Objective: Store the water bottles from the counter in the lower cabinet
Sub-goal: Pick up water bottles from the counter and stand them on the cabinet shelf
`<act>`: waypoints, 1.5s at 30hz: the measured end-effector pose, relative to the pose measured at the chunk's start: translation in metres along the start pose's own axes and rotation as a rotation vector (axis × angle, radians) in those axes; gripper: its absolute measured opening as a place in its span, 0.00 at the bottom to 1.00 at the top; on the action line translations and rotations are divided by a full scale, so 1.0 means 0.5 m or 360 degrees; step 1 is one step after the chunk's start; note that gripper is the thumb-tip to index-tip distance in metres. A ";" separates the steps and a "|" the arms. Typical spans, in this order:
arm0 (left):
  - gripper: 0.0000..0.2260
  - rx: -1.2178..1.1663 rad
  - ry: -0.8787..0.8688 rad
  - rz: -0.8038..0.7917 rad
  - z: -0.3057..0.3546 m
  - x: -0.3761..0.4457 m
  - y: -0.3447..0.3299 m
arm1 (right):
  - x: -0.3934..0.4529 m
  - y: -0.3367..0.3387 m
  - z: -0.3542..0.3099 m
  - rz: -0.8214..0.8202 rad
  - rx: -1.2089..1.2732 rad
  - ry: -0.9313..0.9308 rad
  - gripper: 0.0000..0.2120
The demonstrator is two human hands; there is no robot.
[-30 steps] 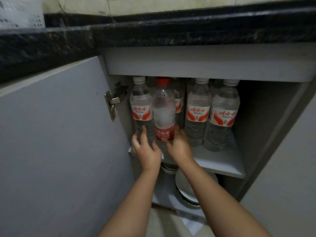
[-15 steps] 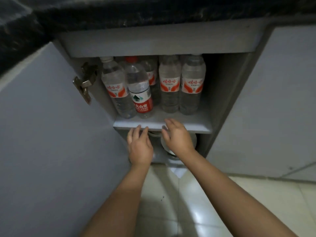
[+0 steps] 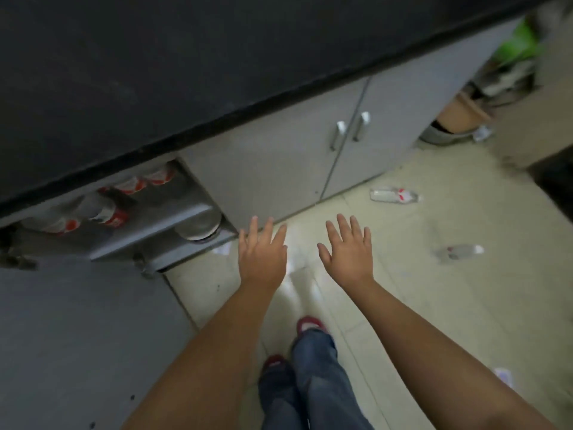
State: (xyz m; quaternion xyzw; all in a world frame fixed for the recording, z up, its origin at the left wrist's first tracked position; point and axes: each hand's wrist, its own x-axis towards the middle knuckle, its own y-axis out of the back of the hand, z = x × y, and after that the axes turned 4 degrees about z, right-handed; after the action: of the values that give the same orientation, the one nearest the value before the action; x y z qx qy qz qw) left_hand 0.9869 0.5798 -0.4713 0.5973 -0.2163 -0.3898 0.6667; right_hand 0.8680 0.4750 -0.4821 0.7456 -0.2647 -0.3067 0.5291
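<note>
— Red-labelled water bottles [image 3: 102,212] stand on the open lower cabinet's shelf [image 3: 148,234]. And the hands?

— Left hand [image 3: 262,252] and right hand [image 3: 347,252] reach forward over the floor tiles [image 3: 403,290], palms down, fingers spread, holding nothing (two bottles [image 3: 393,195] lie on the floor).

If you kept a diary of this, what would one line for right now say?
left hand: open, empty | right hand: open, empty | bottles: on cabinet shelf | cabinet door: open
</note>
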 end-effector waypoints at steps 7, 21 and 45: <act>0.21 0.0059 -0.0542 -0.0121 0.369 0.028 0.090 | -0.123 0.215 0.328 0.0166 -0.0002 -0.0683 0.24; 0.22 0.0348 -0.0918 -0.0505 0.997 0.219 -0.099 | -0.183 0.281 0.980 0.0029 0.0194 -0.1544 0.24; 0.26 0.0686 -0.1234 -0.0604 1.151 0.704 -1.010 | 0.104 -0.502 1.348 0.0401 0.1484 -0.2171 0.43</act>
State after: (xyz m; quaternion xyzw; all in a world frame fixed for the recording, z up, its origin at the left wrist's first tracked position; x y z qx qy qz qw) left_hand 0.6331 -0.0466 -0.9100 0.5613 -0.4120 -0.6449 0.3151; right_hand 0.4233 0.0906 -0.9001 0.5039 -0.7081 -0.4882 -0.0796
